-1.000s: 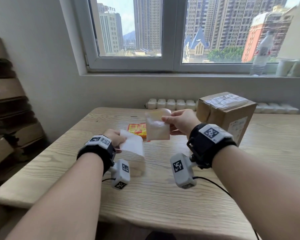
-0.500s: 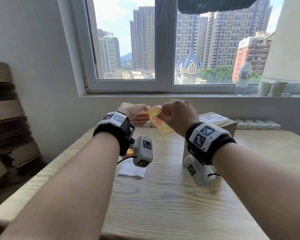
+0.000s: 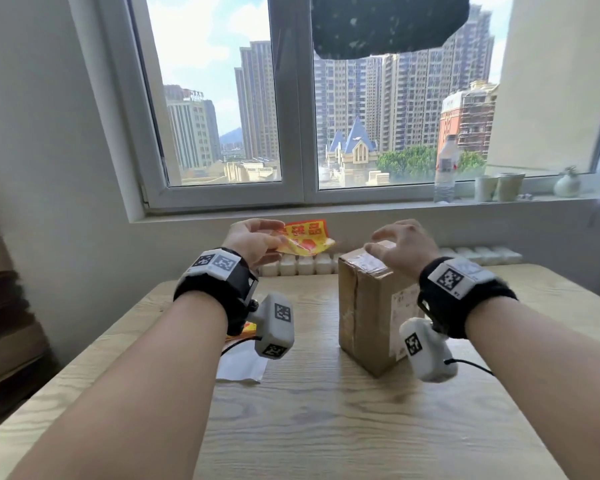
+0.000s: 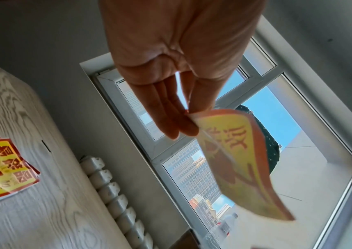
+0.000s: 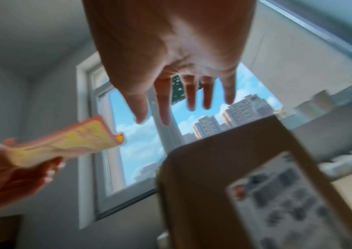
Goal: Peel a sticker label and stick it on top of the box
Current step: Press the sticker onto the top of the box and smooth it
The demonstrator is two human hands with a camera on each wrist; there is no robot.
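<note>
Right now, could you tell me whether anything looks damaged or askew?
The sticker pinched in the left hand is curled and creased, not flat. The box stands upright, its tape wrinkled.

Box (image 3: 368, 306) stands upright on the table (image 3: 326, 427), right of centre; right hand (image 3: 404, 245) is over its top, left hand (image 3: 253, 242) is raised left of the box, holding the sticker label (image 3: 303, 240) between the two hands. On the table left of the box: backing sheet (image 3: 241, 367), sticker stack (image 4: 2, 170) just behind it. Bottle (image 3: 445, 168) and cups (image 3: 499, 185) on the windowsill behind the table, to the right
</note>
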